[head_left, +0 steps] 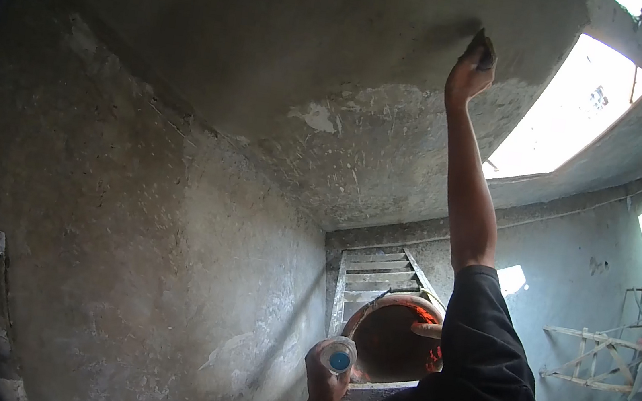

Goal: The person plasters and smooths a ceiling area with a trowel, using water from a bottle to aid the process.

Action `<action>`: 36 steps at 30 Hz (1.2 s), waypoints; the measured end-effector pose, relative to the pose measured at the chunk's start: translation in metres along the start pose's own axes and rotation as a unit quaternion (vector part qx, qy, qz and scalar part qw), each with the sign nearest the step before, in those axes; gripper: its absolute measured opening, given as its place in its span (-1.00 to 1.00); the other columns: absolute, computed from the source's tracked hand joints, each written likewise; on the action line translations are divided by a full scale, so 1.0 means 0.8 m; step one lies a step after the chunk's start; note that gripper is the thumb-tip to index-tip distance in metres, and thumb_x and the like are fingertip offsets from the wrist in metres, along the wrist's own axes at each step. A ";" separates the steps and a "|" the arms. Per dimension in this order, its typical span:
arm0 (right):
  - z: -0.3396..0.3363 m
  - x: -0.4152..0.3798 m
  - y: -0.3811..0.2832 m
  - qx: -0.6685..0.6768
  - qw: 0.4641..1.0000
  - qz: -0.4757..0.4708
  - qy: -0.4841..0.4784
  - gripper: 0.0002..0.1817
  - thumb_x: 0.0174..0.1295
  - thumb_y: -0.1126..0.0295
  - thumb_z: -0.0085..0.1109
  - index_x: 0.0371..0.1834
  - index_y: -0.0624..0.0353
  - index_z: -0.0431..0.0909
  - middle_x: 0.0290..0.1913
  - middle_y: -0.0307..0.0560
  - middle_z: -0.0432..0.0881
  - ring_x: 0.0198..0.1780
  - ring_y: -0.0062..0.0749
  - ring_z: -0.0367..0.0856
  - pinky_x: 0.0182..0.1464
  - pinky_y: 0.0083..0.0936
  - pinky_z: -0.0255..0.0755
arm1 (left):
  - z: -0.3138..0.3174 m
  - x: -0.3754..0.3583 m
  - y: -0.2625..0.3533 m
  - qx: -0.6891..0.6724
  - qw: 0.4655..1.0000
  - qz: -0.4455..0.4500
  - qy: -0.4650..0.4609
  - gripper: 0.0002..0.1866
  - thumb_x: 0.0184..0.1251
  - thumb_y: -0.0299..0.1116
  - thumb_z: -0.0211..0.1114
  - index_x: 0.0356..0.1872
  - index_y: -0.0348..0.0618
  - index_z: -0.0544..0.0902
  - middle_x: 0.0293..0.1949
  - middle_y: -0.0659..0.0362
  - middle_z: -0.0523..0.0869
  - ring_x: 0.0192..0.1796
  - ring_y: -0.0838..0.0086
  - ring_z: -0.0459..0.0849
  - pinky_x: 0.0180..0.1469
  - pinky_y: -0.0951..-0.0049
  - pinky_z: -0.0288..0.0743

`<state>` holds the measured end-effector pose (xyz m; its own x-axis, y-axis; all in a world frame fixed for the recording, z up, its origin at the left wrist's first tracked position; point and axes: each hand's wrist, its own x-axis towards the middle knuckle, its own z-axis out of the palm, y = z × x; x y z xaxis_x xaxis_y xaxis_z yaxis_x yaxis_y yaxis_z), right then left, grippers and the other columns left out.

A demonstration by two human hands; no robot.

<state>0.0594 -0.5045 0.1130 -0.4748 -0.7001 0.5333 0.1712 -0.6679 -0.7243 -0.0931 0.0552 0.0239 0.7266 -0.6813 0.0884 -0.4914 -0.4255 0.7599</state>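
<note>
My right arm is stretched high, and my right hand is closed around a dark tool with a pointed tip, held against or close to the ceiling. The tool's exact kind is too dark to tell. Low in the view, my left hand grips a clear plastic bottle with a blue spot at its centre, seen end-on. Just beyond that hand stands a round tub with an orange-stained rim and a dark inside. A pale rounded handle juts over the tub's right side.
A wooden ladder leans behind the tub. A rough grey wall rises at left. At upper right is a bright opening, and a wooden scaffold frame stands at far right.
</note>
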 end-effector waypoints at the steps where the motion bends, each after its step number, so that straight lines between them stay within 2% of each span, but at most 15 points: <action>1: 0.011 0.007 0.010 0.002 1.000 0.000 0.000 -0.70 0.36 0.40 0.05 0.09 0.26 0.60 -0.13 -0.02 0.73 -0.26 -0.48 0.67 -0.15 -0.49 0.55 | 0.001 0.000 0.001 -0.002 1.000 0.000 -0.001 -0.42 0.06 -0.45 0.43 0.10 -0.31 0.36 -0.03 -0.09 0.52 0.03 0.00 0.53 0.14 0.12 0.39; 3: 0.027 0.013 0.025 -0.083 0.987 -0.135 0.013 -0.70 0.34 0.46 0.03 0.09 0.25 0.60 -0.03 0.03 0.72 -0.11 -0.32 0.71 0.00 -0.44 0.54 | 0.000 0.001 0.001 -0.002 1.000 0.000 -0.002 -0.42 0.06 -0.45 0.43 0.10 -0.30 0.36 -0.03 -0.09 0.52 0.03 0.00 0.53 0.14 0.12 0.39; 6: 0.050 -0.033 0.017 -0.074 0.990 -0.107 -0.049 -0.66 0.34 0.42 -0.02 0.12 0.27 0.54 -0.02 0.17 0.67 0.03 -0.06 0.67 0.15 -0.36 0.47 | -0.001 0.000 0.004 -0.003 1.000 -0.003 -0.007 -0.42 0.06 -0.44 0.43 0.10 -0.30 0.36 -0.03 -0.10 0.52 0.04 0.00 0.53 0.14 0.12 0.39; 8: 0.046 -0.074 -0.004 -0.049 0.978 -0.131 -0.152 -0.66 0.34 0.38 0.02 0.12 0.25 0.54 -0.04 0.19 0.67 -0.01 -0.01 0.67 0.06 -0.32 0.49 | -0.002 0.002 0.008 -0.002 1.000 -0.005 -0.010 -0.42 0.06 -0.44 0.43 0.10 -0.30 0.36 -0.03 -0.10 0.51 0.04 0.00 0.53 0.14 0.12 0.39; 9: 0.036 -0.089 -0.018 -0.052 0.978 -0.132 -0.151 -0.66 0.34 0.38 0.02 0.12 0.25 0.54 -0.04 0.19 0.67 -0.01 -0.01 0.67 0.06 -0.32 0.49 | -0.001 0.001 0.008 -0.004 1.000 -0.005 -0.009 -0.42 0.06 -0.44 0.43 0.10 -0.30 0.36 -0.02 -0.10 0.51 0.04 0.00 0.53 0.14 0.12 0.39; 11: 0.019 -0.108 -0.050 -0.060 0.936 0.073 -0.340 -0.65 0.37 0.36 0.07 0.14 0.29 0.55 -0.18 0.01 0.71 -0.27 -0.46 0.66 -0.14 -0.48 0.54 | -0.002 0.000 0.007 -0.009 1.000 -0.005 -0.003 -0.42 0.06 -0.45 0.42 0.11 -0.30 0.36 -0.01 -0.10 0.51 0.05 0.00 0.53 0.15 0.12 0.39; 15: 0.004 -0.077 -0.065 0.004 0.937 0.229 -0.264 -0.68 0.38 0.37 0.02 0.12 0.22 0.56 -0.04 0.10 0.70 -0.05 -0.13 0.69 -0.05 -0.39 0.49 | 0.000 -0.002 0.003 -0.014 1.000 -0.009 0.008 -0.42 0.05 -0.47 0.41 0.11 -0.30 0.36 -0.01 -0.10 0.51 0.06 0.00 0.53 0.16 0.12 0.38; 17: 0.009 -0.054 -0.040 -0.007 0.982 0.133 -0.136 -0.66 0.38 0.42 -0.01 0.18 0.20 0.53 0.04 0.11 0.67 0.00 -0.18 0.68 -0.03 -0.39 0.49 | -0.001 -0.001 0.003 -0.014 1.000 -0.008 0.007 -0.42 0.05 -0.47 0.41 0.11 -0.30 0.36 0.00 -0.10 0.51 0.06 0.00 0.53 0.16 0.12 0.37; 18: 0.019 -0.046 -0.022 -0.006 0.982 0.132 -0.138 -0.66 0.38 0.42 -0.01 0.18 0.20 0.53 0.04 0.11 0.67 0.00 -0.18 0.68 -0.03 -0.39 0.49 | -0.001 -0.001 0.003 -0.013 1.000 -0.006 0.006 -0.42 0.05 -0.47 0.41 0.11 -0.30 0.36 0.00 -0.10 0.51 0.06 0.01 0.52 0.16 0.12 0.37; 20: 0.037 -0.043 0.009 -0.048 0.994 -0.097 -0.030 -0.58 0.32 0.48 0.00 0.27 0.18 0.46 0.12 0.24 0.60 0.08 -0.04 0.64 0.02 -0.32 0.47 | -0.002 0.001 0.004 -0.013 1.000 -0.005 0.004 -0.42 0.04 -0.47 0.41 0.11 -0.29 0.36 0.00 -0.10 0.51 0.06 0.01 0.52 0.16 0.12 0.37; 26: 0.072 -0.124 -0.004 -0.149 0.976 0.044 -0.151 -0.48 0.20 0.57 -0.03 0.30 0.22 0.41 0.11 0.36 0.54 0.15 0.17 0.54 0.12 -0.21 0.42 | -0.005 0.004 0.015 -0.017 1.000 -0.023 -0.011 -0.42 0.03 -0.48 0.40 0.10 -0.29 0.37 0.00 -0.10 0.51 0.06 0.01 0.52 0.17 0.12 0.37; 28: 0.058 -0.151 -0.025 -0.129 0.951 0.032 -0.278 -0.55 0.26 0.52 0.00 0.25 0.23 0.45 0.00 0.34 0.61 0.09 0.09 0.61 0.07 -0.25 0.45 | 0.005 -0.007 -0.007 -0.009 1.000 -0.009 -0.003 -0.43 0.03 -0.48 0.40 0.10 -0.29 0.38 0.00 -0.09 0.51 0.06 0.01 0.52 0.17 0.12 0.37; 32: 0.030 -0.157 -0.054 -0.025 0.951 0.098 -0.294 -0.63 0.33 0.45 0.02 0.19 0.23 0.51 -0.09 0.25 0.68 -0.02 -0.05 0.68 -0.03 -0.30 0.49 | 0.003 -0.008 -0.012 -0.003 1.000 0.009 0.009 -0.45 0.03 -0.48 0.40 0.09 -0.29 0.39 -0.01 -0.08 0.52 0.06 0.02 0.52 0.17 0.12 0.37; 34: 0.018 -0.131 -0.046 0.077 0.963 0.192 -0.174 -0.63 0.40 0.27 0.07 0.13 0.30 0.56 -0.28 -0.12 0.66 -0.39 -0.64 0.50 -0.26 -0.57 0.48 | 0.002 -0.004 -0.009 -0.007 1.000 0.008 0.006 -0.45 0.03 -0.48 0.40 0.08 -0.29 0.39 -0.01 -0.08 0.52 0.06 0.02 0.53 0.17 0.12 0.37; 36: 0.015 -0.089 -0.031 0.112 0.977 0.142 -0.115 -0.63 0.38 0.31 0.08 0.15 0.30 0.55 -0.15 -0.05 0.70 -0.31 -0.50 0.62 -0.21 -0.50 0.53 | 0.001 -0.004 -0.006 -0.010 1.000 0.007 0.006 -0.45 0.04 -0.48 0.40 0.08 -0.29 0.39 -0.02 -0.08 0.52 0.06 0.02 0.53 0.17 0.13 0.37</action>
<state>0.0995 -0.4411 0.0983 -0.1787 -0.8867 0.4265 0.4646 -0.4581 -0.7578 -0.0930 0.0591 0.0193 0.7255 -0.6801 0.1055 -0.4915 -0.4047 0.7712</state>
